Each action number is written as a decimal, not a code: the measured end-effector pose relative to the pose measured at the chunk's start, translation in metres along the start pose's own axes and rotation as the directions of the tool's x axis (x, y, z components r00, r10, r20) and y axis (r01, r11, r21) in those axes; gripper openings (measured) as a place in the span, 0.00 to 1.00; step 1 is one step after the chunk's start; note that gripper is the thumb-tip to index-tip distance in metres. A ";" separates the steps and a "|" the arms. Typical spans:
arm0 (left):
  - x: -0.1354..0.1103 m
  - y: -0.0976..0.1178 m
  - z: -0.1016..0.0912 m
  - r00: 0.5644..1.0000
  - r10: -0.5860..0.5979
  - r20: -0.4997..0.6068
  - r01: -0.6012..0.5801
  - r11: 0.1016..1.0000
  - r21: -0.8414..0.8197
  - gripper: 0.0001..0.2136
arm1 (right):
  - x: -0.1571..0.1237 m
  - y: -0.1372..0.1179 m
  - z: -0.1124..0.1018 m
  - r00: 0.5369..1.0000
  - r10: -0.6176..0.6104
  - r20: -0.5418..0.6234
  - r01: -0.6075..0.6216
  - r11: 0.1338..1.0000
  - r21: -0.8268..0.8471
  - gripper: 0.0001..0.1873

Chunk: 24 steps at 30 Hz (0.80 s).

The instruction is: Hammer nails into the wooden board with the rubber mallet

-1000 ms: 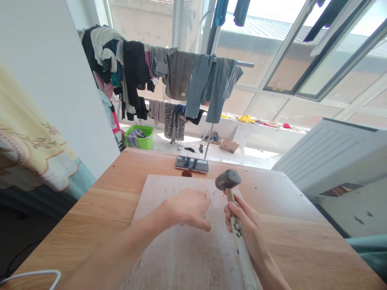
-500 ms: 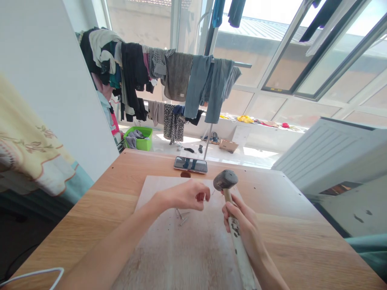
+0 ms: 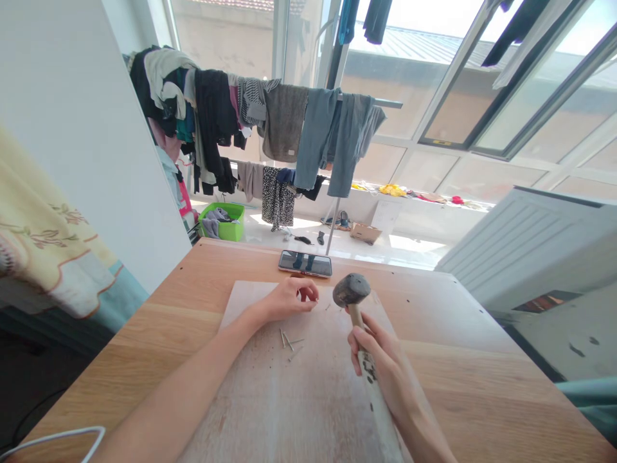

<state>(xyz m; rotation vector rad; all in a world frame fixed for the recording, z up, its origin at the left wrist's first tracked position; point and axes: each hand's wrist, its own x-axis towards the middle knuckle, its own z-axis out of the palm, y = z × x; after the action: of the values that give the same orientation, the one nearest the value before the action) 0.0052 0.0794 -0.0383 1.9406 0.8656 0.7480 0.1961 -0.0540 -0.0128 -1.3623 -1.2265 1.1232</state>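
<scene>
A mallet (image 3: 351,290) with a dark, rounded head and a worn pale handle is held upright in my right hand (image 3: 378,350), fingers wrapped round the upper handle. My left hand (image 3: 292,299) is over the far part of a pale wooden board (image 3: 284,411), thumb and fingertips curled together in a pinch. Whatever is between those fingertips is too small to make out. Just right of them, a thin nail (image 3: 328,307) shows at the board. Several loose nails (image 3: 288,341) lie on the board below my left hand.
The board rests on a wooden table (image 3: 472,360). A phone (image 3: 304,263) lies beyond the board, near the table's far edge. A white cable (image 3: 96,437) curves in at bottom left. Behind the table stand a drying rack with clothes (image 3: 284,122) and a green basket (image 3: 236,228).
My left hand has shifted left and slightly away, uncovering more of the loose nails. The mallet and my right hand have moved a little to the left.
</scene>
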 end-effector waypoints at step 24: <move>0.001 -0.009 0.001 0.998 -0.004 0.061 0.006 0.999 -0.036 0.12 | 0.001 0.000 0.012 0.997 -0.027 0.077 0.029 0.999 -0.016 0.24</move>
<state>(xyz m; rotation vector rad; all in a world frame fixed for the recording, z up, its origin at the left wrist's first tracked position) 0.0040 0.0835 -0.0467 1.9191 0.8142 0.6934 0.1845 -0.0519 -0.0145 -1.3213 -1.3095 1.1570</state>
